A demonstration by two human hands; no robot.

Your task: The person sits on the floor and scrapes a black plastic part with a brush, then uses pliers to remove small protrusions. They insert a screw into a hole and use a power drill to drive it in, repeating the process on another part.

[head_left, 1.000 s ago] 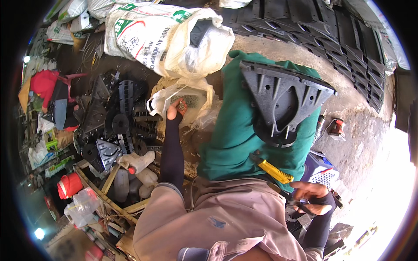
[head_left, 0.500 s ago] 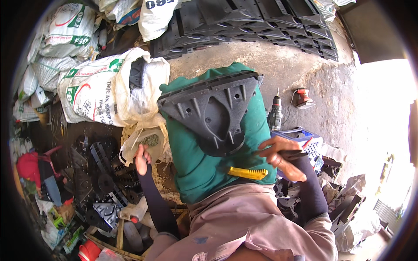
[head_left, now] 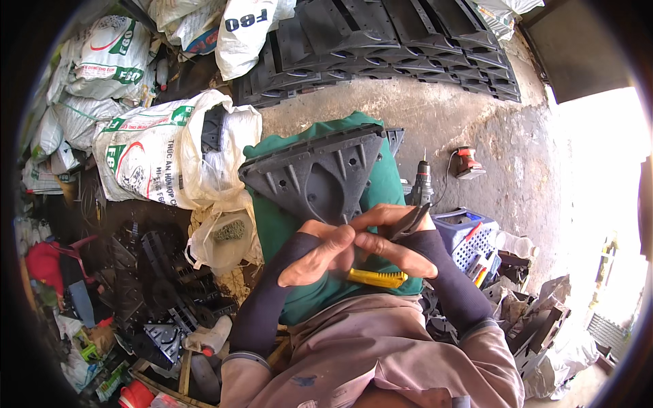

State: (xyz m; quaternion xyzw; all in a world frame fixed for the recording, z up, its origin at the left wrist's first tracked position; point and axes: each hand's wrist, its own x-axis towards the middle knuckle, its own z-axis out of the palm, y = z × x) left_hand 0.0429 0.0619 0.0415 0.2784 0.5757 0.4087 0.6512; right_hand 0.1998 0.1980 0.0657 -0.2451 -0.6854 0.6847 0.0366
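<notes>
In the head view, the step in hand looks like trimming or cleaning the edge of a dark grey, ribbed, roughly triangular moulded plastic part (head_left: 320, 178), which lies tilted on a green cloth-covered block (head_left: 286, 224), its wide end toward the block's far edge and its narrow end at the near edge, by the hands. The left hand (head_left: 320, 253) curls its fingers around that narrow end, steadying it. The right hand (head_left: 386, 239) is closed on a slim dark tool (head_left: 411, 221), seemingly pliers or cutters. A yellow utility knife (head_left: 376, 277) lies just under both hands. The next move probably calls for a firm hold while the tool meets the edge precisely. The part shows stiffening ribs, several round holes and a dusty matt surface.
</notes>
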